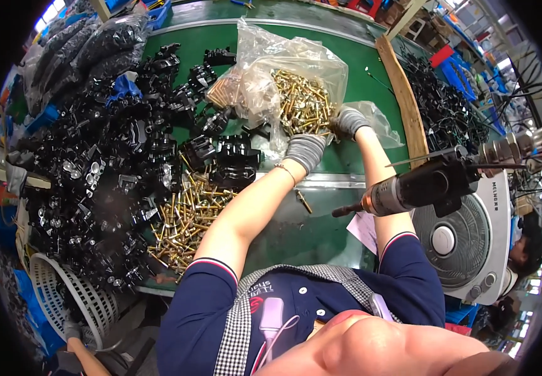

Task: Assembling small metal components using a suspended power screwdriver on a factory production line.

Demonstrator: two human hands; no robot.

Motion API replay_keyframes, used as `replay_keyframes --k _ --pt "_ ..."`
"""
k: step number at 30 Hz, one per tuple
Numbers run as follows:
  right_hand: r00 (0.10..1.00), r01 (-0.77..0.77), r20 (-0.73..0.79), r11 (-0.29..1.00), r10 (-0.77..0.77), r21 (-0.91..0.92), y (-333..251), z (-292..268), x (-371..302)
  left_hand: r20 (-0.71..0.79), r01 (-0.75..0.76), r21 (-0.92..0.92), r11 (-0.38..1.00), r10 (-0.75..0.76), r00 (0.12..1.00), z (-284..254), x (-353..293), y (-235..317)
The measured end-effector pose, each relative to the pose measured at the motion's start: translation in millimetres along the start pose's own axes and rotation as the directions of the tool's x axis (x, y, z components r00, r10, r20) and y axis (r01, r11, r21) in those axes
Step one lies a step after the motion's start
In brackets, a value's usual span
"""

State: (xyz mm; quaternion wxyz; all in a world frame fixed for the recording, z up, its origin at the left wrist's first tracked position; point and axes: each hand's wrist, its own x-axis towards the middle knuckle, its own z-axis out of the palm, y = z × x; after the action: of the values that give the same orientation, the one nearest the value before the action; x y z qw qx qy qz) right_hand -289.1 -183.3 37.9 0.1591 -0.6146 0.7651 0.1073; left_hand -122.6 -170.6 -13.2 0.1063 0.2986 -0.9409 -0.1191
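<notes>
A clear plastic bag point(252, 47) full of brass-coloured bolts point(305, 100) lies on the green bench with its opening toward me. At its near left edge is my left hand point(307, 152) in a grey striped glove, closed on the plastic, its fingertips hidden against the bag and bolts. My right hand point(350, 121), gloved alike, is curled round the bag's right edge. Several bolts spill close to the fingers. Left of my left forearm lies a loose heap of similar bolts point(186, 216). One single bolt point(304, 202) rests on the bench between my forearms.
Black metal parts point(114, 169) are heaped on the left, some point(236, 160) close to the bag. A power driver point(402, 191) hangs above my right forearm. Beyond stand a wooden strip point(402, 94) and a fan point(456, 238). A co-worker's gloved hand point(72, 329) is by a white basket point(86, 301).
</notes>
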Motion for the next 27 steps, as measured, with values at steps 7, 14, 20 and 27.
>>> replay_keyframes --k 7,14,20,27 --pt "0.993 0.082 0.090 0.987 -0.071 -0.136 9.9 10.0 -14.1 -0.149 -0.016 -0.062 0.998 0.006 0.989 5.9 -5.3 5.6" --pt "0.904 -0.187 -0.374 0.979 0.206 0.086 69.1 20.7 44.1 -0.116 0.034 -0.111 0.993 -0.047 0.992 -3.2 0.6 14.0" --pt "0.947 0.118 -0.318 0.862 0.052 0.492 25.2 -12.2 43.2 -0.013 0.214 -0.326 0.921 -0.231 0.973 -47.2 0.3 -12.6" --pt "0.942 0.057 -0.150 0.299 0.299 0.953 46.2 -25.6 -1.4 -0.099 0.019 -0.330 0.944 -0.054 0.994 -74.9 -1.1 21.2"
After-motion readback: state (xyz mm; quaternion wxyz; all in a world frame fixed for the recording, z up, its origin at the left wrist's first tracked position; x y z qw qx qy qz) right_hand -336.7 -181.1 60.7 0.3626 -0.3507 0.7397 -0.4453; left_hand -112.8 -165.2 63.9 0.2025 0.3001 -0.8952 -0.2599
